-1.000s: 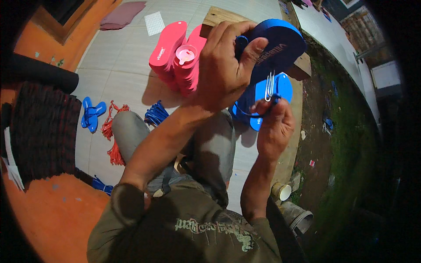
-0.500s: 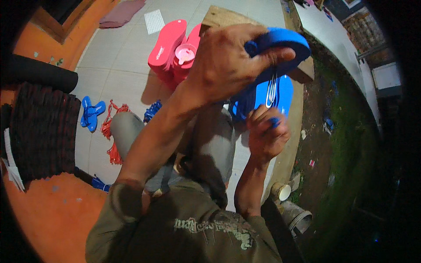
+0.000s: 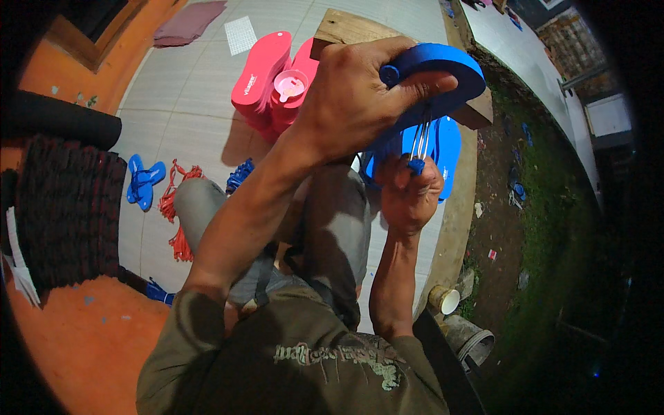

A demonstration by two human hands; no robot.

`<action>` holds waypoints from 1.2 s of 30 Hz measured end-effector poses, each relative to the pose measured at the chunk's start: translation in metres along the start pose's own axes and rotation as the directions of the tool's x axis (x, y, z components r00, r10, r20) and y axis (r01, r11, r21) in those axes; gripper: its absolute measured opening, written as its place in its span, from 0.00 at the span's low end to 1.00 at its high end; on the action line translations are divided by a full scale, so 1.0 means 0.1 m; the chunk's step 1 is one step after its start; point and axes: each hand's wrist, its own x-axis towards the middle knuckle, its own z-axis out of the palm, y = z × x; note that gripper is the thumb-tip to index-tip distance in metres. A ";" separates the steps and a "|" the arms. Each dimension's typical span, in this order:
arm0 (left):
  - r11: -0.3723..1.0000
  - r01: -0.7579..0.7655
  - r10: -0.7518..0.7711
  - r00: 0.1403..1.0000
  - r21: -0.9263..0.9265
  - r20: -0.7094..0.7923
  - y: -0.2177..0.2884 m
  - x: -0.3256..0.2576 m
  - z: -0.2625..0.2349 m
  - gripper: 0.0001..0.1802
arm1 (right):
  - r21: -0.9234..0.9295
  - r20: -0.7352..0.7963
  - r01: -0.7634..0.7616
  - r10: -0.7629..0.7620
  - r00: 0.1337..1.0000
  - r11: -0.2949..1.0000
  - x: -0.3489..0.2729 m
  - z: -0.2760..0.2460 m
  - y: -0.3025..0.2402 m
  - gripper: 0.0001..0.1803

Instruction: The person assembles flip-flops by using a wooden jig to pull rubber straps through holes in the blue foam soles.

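Observation:
My left hand (image 3: 349, 97) is closed around a bent blue sandal sole (image 3: 456, 66), its thumb pressed along the underside. A round blue plug (image 3: 389, 75) sticks out of the sole near my fingers. Below it, my right hand (image 3: 411, 200) is closed at the lower end of a thin metal wire tool (image 3: 420, 137), whose upper end meets the sole. A small blue piece (image 3: 416, 167) shows at my right fingers; whether it is a strap end or part of the tool I cannot tell. Blue soles (image 3: 449, 149) lie behind my right hand.
A wooden block (image 3: 356, 26) stands behind my hands. Left of it are stacked pink soles (image 3: 259, 79) with a pink cup (image 3: 290, 84) on top. Blue flip-flops (image 3: 143, 183), red straps (image 3: 181, 238) and blue straps (image 3: 240, 176) lie at left, near dark stacked sheets (image 3: 69, 207).
My right hand has shifted slightly up and left, and turned, with the wire tool. The blue piece now sits closer to the sole. My left hand holds the sole almost as before.

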 end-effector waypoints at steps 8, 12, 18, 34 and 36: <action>0.999 -0.003 0.005 0.999 0.045 -0.040 0.03 0.01 0.01 0.19 | 0.141 -0.017 -0.356 0.362 0.932 0.924 0.01 0.01 -0.28 0.15; 0.987 0.114 -0.115 0.993 -0.117 0.002 0.03 0.01 0.01 0.21 | 0.101 -0.086 -0.459 0.467 0.880 0.883 0.08 0.02 -0.49 0.17; 0.863 0.189 -0.155 0.982 -0.469 0.109 0.00 -0.21 -0.02 0.25 | -0.501 -0.344 -0.153 -0.033 0.938 0.852 0.23 0.18 -0.65 0.13; 0.952 -0.151 0.126 0.986 -0.268 -0.107 0.17 -0.91 -0.07 0.24 | -0.624 -0.098 0.021 -0.105 0.990 0.781 -0.22 0.50 -0.63 0.11; 0.979 -0.016 0.006 0.999 -0.202 -0.049 0.37 -1.14 -0.03 0.21 | -0.409 -0.130 -0.085 0.035 0.991 0.908 -0.56 0.35 -0.74 0.17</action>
